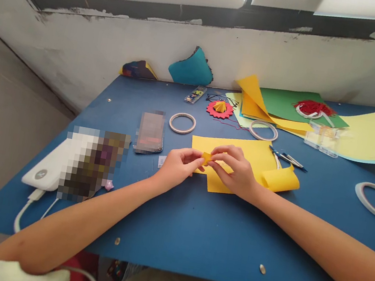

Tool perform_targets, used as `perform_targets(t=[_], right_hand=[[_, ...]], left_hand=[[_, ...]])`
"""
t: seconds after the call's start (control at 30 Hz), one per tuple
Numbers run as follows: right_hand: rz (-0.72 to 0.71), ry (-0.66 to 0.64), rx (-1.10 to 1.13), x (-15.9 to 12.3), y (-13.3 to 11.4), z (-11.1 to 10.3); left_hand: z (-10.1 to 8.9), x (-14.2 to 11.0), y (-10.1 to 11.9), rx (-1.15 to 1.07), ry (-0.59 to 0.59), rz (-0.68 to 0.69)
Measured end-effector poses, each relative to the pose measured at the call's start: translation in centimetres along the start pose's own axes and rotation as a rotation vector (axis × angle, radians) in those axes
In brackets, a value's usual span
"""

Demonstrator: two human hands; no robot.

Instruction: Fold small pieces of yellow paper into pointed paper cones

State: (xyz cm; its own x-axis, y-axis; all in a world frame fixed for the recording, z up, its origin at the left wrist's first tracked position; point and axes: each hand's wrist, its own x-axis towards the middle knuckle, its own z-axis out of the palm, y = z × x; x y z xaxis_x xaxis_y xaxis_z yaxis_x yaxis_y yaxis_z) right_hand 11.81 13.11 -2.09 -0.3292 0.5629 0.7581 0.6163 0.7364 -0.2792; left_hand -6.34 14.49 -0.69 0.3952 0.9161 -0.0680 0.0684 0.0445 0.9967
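Note:
Between my two hands is a small piece of yellow paper (206, 157). My left hand (180, 164) pinches its left side with thumb and fingers. From the other side, the thumb and index finger of my right hand (236, 172) grip the same piece. Below and behind the hands lies a larger yellow sheet (216, 184) with a stepped edge, curled into a roll at its right end. A compass (288, 158) rests by the sheet's upper right corner. Whether the small piece is folded I cannot tell.
On the blue table (171, 234) are tape rolls (182, 123), a red and yellow paper flower (219, 109), and coloured sheets (366, 135) with red thread (314, 109). At left lie a white power bank (56, 161) with a cable and blurred devices. A wall bounds the back.

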Motion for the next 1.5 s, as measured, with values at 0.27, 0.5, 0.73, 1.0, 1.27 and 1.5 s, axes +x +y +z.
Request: perform_targets(t=[0.27,0.5,0.73,1.0,1.27,1.5], right_hand=[[-0.059,-0.063,0.032,-0.3,-0.1,-0.1],[-0.015,-0.046,0.068,-0.1,0.0,0.1],[0.036,-0.037,0.079,-0.1,0.0,0.2],[0.069,-0.046,0.071,-0.2,0.1,0.3],[0.13,-0.025,0.059,-0.3,-0.1,0.3],[0.126,-0.063,0.029,-0.5,0.1,0.4]], left_hand=[[0.0,0.2,-0.3,0.026,-0.053,0.016],[0.0,-0.1,-0.1,0.094,-0.054,0.042],[-0.1,-0.4,0.4,0.086,-0.083,0.054],[0.0,-0.2,0.3,0.085,-0.041,0.049],[0.0,-0.4,0.7,0.115,-0.107,0.126],[0.1,-0.2,-0.2,0.105,-0.049,0.092]])
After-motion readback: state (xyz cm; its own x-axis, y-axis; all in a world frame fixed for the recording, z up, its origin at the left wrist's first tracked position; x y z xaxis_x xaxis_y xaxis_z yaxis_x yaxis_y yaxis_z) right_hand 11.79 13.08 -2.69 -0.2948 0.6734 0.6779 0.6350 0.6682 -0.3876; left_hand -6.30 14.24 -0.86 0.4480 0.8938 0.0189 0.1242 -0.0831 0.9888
